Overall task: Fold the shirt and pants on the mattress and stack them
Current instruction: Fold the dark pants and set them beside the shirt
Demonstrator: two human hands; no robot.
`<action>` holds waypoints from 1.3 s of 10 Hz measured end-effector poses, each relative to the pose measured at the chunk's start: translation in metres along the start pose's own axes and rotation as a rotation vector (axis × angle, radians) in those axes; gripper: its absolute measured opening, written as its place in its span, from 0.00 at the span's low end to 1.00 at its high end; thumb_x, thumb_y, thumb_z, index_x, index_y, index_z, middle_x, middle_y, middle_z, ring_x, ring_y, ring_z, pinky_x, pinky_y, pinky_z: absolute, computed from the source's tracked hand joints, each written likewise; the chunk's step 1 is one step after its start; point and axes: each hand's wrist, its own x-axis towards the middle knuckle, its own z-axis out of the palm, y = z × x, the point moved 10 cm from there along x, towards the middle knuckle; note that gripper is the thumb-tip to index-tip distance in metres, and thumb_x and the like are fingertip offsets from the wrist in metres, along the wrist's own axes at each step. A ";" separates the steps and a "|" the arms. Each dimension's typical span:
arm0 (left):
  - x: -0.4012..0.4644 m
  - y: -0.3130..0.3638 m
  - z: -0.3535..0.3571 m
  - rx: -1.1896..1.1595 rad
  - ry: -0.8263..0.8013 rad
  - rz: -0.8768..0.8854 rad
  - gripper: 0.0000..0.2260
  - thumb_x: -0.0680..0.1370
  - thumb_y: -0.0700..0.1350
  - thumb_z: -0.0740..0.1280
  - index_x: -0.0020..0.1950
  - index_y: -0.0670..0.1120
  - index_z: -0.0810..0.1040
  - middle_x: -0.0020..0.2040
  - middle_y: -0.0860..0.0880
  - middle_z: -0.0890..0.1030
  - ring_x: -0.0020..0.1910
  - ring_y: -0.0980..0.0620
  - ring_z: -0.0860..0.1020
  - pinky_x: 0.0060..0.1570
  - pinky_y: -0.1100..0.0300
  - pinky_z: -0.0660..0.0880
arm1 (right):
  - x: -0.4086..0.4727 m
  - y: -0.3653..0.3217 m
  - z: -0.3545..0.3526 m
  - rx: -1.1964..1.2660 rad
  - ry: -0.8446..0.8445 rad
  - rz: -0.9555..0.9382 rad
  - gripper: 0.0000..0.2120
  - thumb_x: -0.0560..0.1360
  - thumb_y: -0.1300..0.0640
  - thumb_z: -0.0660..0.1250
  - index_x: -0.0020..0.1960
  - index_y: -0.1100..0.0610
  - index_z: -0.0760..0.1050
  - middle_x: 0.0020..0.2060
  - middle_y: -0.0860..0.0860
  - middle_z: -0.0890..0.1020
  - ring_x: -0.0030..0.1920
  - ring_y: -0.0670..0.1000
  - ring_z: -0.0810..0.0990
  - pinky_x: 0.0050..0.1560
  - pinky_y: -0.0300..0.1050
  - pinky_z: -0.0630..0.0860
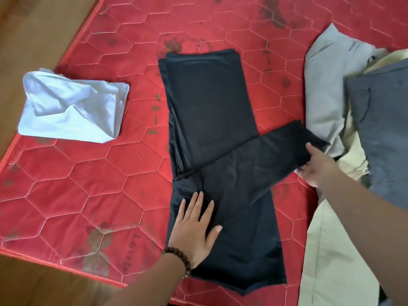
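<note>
I see black pants [212, 120] lying lengthwise in the middle of a red quilted mattress [92, 188], running from the near edge toward the far side. One long part lies flat and straight; another part crosses over it at a slant, from the left edge of the cloth up toward the right.

My left hand [194, 230] rests flat on the near part of the pants, fingers straight and slightly spread, palm down, pressing the fabric to the mattress. A bracelet [180, 259] of dark brown beads sits on that wrist.

My right hand [318, 166] reaches in from the right and has the end of the slanted part: the thumb lies on top of the cloth and the fingers curl beneath it, so the hand is clamped on the pants at that end, lifted just off the mattress.

To the left, well apart from the pants, a white shirt [72, 107] lies folded in a rough rectangle near the left edge of the mattress, its top creased and not quite flat.

On the right side of the mattress lies a loose heap of other clothes: a light grey garment [324, 89] farthest away, a dark grey garment [384, 133] at the right edge, and a pale beige garment [331, 257] spreading toward me under my right forearm. The end of the pants in my right hand lies just beside the light grey garment.

Beyond the left and near edges of the mattress I see a brown wooden surface [33, 29].
</note>
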 end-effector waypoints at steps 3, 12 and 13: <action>0.063 -0.052 -0.066 -0.166 0.135 -0.005 0.21 0.79 0.43 0.62 0.72 0.46 0.66 0.69 0.50 0.72 0.68 0.51 0.69 0.69 0.55 0.58 | 0.011 -0.029 -0.008 -0.212 0.175 -0.284 0.06 0.79 0.58 0.64 0.54 0.50 0.74 0.56 0.53 0.78 0.54 0.53 0.77 0.40 0.46 0.76; 0.018 0.034 0.034 0.126 -0.080 0.327 0.41 0.69 0.31 0.59 0.78 0.46 0.43 0.78 0.44 0.42 0.76 0.46 0.36 0.75 0.47 0.42 | 0.031 -0.047 -0.014 -0.049 0.059 -0.194 0.19 0.81 0.57 0.59 0.72 0.60 0.66 0.67 0.57 0.74 0.66 0.57 0.74 0.66 0.54 0.72; 0.016 0.049 0.026 0.051 -0.052 0.382 0.44 0.62 0.25 0.62 0.77 0.41 0.55 0.78 0.40 0.52 0.77 0.43 0.47 0.74 0.46 0.51 | 0.026 -0.056 -0.010 0.139 0.015 -0.193 0.16 0.81 0.59 0.59 0.69 0.56 0.70 0.60 0.54 0.79 0.59 0.53 0.79 0.56 0.49 0.78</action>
